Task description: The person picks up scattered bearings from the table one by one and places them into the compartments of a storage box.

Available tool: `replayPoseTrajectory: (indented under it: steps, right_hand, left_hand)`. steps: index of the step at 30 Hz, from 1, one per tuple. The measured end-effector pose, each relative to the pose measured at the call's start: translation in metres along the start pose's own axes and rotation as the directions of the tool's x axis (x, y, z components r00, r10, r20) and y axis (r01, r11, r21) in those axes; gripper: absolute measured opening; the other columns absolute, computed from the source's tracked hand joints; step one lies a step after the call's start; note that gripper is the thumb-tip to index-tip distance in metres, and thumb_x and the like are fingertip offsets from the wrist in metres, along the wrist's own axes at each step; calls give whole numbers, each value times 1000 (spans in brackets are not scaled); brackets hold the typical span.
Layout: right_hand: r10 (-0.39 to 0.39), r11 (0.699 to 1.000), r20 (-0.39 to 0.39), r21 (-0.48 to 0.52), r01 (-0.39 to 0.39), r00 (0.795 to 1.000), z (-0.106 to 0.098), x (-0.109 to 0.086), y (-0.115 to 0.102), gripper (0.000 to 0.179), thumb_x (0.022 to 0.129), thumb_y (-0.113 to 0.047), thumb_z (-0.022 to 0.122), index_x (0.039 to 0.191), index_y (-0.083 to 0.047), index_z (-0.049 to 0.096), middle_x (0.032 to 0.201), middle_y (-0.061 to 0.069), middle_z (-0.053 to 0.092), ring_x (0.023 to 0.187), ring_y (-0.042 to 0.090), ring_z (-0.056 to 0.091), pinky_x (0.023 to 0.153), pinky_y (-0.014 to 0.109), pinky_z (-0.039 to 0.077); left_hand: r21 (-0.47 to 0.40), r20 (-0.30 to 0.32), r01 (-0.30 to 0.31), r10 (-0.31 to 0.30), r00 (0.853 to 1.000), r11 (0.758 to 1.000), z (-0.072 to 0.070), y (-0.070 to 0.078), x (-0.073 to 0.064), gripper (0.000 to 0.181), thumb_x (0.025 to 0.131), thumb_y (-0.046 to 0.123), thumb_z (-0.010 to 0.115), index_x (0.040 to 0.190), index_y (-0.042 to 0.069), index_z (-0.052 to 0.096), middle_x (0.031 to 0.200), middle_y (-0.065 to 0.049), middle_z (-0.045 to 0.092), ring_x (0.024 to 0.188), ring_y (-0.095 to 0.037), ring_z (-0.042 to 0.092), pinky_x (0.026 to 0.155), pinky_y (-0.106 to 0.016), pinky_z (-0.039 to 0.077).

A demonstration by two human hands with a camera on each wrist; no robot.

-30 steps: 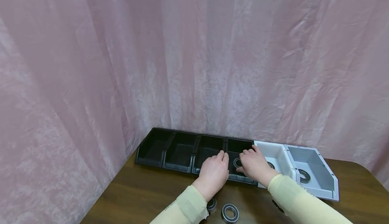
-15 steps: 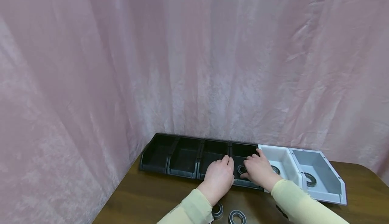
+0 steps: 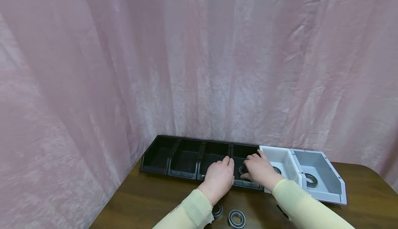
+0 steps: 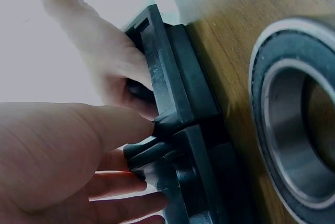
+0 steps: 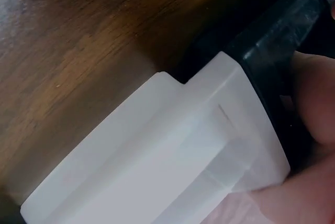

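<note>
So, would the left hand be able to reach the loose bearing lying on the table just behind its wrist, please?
Probably yes: the bearing lies uncovered on the table, beside the left hand, which rests on the black bin holding nothing.

Bin row blocks far side; loose bearings near wrists.
</note>
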State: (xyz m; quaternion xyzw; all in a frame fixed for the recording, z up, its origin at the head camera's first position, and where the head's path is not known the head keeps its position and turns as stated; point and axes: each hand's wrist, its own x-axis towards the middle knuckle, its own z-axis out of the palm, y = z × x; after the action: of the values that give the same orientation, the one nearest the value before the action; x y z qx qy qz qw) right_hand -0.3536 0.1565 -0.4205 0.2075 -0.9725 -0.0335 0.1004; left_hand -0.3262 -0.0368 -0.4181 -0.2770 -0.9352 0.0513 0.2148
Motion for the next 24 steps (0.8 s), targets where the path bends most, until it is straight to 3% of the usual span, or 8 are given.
replayPoseTrajectory:
  steps: [5,11,17,24]
  right_hand:
    - [-1,996,-36,91,4,999,-8,-12,2,56,94,-37,89,127,6,75,133,23,71,134,45,61,122,64,39]
    - [-11,995,-89,100,20,996,-14,-29,4,61,98,-36,85,137,10,70,144,27,66,140,47,59,122,60,42]
    - [11,995,-178,99,6,984,-20,-44,6,60,96,-34,87,134,10,70,139,27,68,134,45,63,117,58,48]
    - [20,996,-315,92,9,949,-20,-64,9,56,89,-29,94,123,10,73,124,24,73,118,44,70,105,58,55]
  left_hand:
    - [14,23,6,-6,1000,1000,0,1,2,55,99,40,84,141,7,73,139,-10,73,101,-20,78,86,-31,65]
    - [14,32,4,-5,999,1000,-2,2,2,54,99,38,83,142,6,73,140,-10,73,101,-21,78,87,-32,65]
    - [19,39,17,-18,999,1000,-3,3,3,55,99,38,84,143,7,72,142,-10,72,101,-20,78,87,-32,65]
    - [1,53,24,-24,998,1000,-1,5,1,55,99,38,84,143,7,72,143,-11,72,103,-21,78,88,-32,65]
